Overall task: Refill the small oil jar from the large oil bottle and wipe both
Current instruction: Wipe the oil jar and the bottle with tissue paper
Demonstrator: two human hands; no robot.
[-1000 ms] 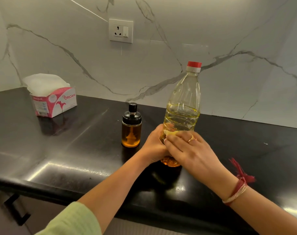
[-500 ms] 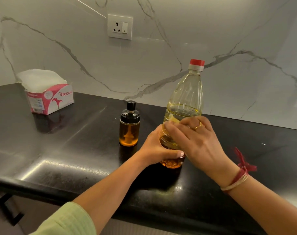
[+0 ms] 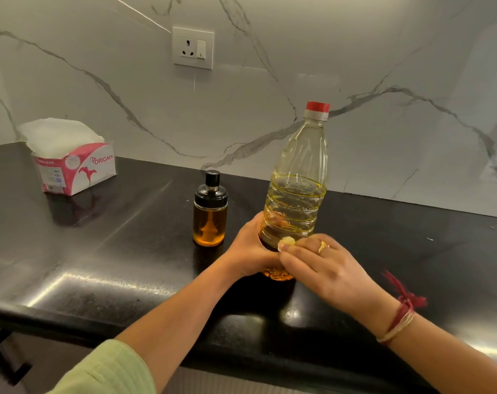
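Observation:
The large oil bottle (image 3: 297, 189) stands upright on the black counter, clear plastic with a red cap, about half full of yellow oil. My left hand (image 3: 248, 250) grips its lower part from the left. My right hand (image 3: 317, 264) presses a small, oil-stained wad of tissue (image 3: 287, 241) against the bottle's lower front. The small oil jar (image 3: 210, 216) stands just left of the bottle, black lid on, filled with amber oil. It is untouched.
A pink tissue box (image 3: 74, 166) with white tissues sticking out sits at the back left of the black counter (image 3: 114, 251). A wall socket (image 3: 193, 48) is set in the marble backsplash. The counter's front edge runs below my arms.
My right hand with the tissue rose up the bottle's side, then came back down to its lower part. The left hand kept its grip.

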